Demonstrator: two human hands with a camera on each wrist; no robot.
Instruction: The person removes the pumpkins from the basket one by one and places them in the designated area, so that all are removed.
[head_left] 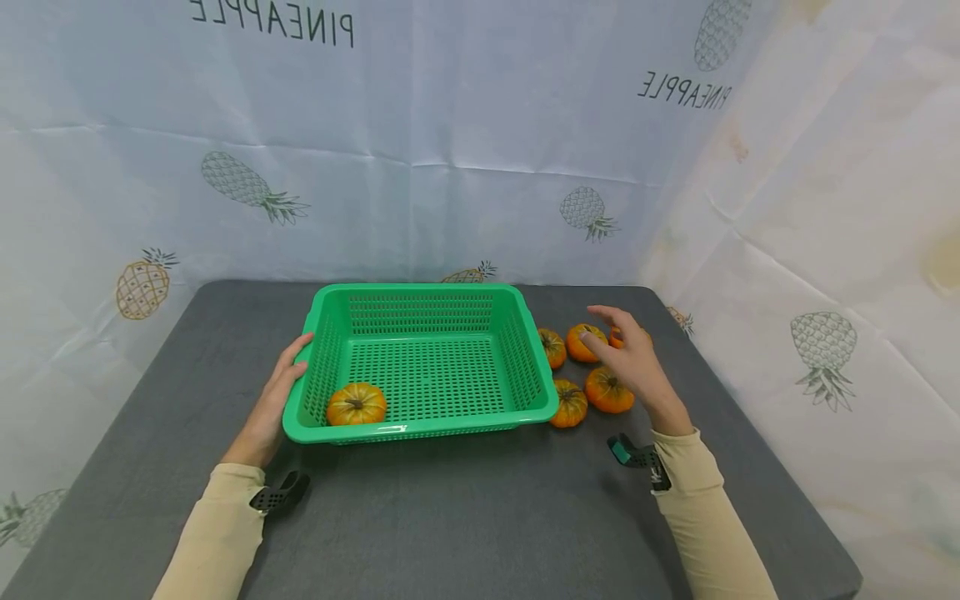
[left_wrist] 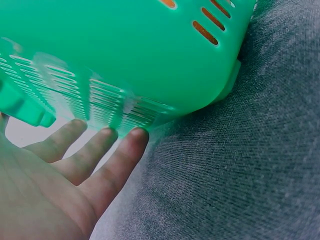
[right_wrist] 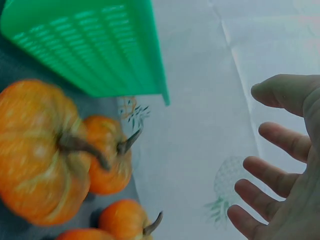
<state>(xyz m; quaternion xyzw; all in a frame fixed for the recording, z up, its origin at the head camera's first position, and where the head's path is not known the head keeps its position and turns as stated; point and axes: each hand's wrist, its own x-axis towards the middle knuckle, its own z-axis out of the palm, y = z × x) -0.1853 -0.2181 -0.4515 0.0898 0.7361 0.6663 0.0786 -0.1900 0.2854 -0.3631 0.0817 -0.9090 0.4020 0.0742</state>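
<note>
A green plastic basket (head_left: pixel 420 429) with slotted walls stands on the table, and one small orange pumpkin (head_left: pixel 356 404) lies in its front left corner. My left hand (head_left: pixel 266 408) holds the basket's left side, thumb at the rim. In the left wrist view, its fingertips (left_wrist: pixel 137 136) touch the outer wall below the rim. Several more pumpkins sit beside the basket's right end, including a front one (head_left: pixel 568 404) and a large one in the right wrist view (right_wrist: pixel 40 150). Above them hovers my right hand (head_left: pixel 633 358), fingers spread, holding nothing.
The dark grey table (head_left: pixel 450 517) ends at a white pineapple-print cloth (head_left: pixel 450 100) hanging behind it and along both sides. Black straps circle both wrists, such as the left strap (head_left: pixel 279 493).
</note>
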